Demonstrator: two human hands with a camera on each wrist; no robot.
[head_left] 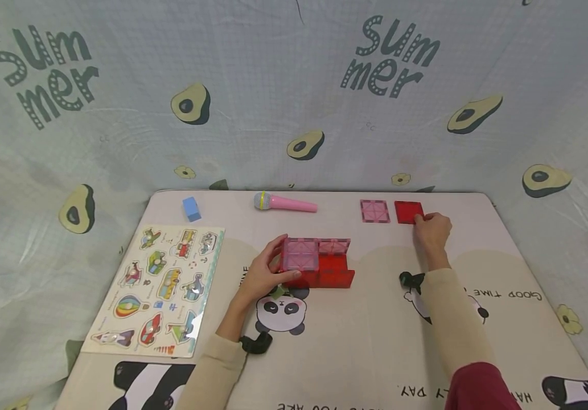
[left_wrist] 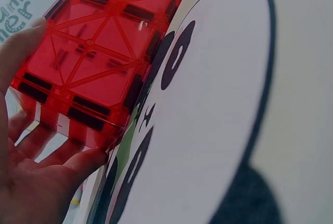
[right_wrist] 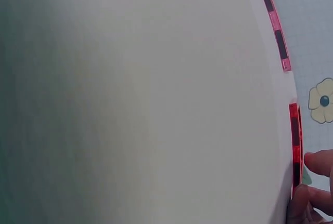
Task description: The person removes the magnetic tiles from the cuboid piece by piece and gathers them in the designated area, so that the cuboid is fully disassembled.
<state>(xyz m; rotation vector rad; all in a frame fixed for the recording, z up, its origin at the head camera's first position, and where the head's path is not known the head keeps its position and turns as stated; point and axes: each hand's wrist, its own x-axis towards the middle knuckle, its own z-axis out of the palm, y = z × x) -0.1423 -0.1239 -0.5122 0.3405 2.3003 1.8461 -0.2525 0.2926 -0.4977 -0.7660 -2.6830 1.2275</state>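
In the head view my left hand [head_left: 265,274] holds the left end of a box-like build of magnetic tiles [head_left: 336,279], red at the front with pink on top. The left wrist view shows the thumb and fingers of my left hand [left_wrist: 47,177] around the corner of the red tiles [left_wrist: 88,52]. Over at the back right, my right hand [head_left: 433,232] pinches the near right corner of a red magnetic tile [head_left: 407,212]. The tile lies almost flat, and part of its corner is hidden by the fingers. Beside it lies a pink magnetic tile [head_left: 374,211].
A pink toy microphone [head_left: 294,204] and a blue block [head_left: 191,209] lie along the back of the table. On the left rests a picture puzzle board [head_left: 160,290] with vehicles. A printed curtain [head_left: 253,68] hangs behind the table's back edge.
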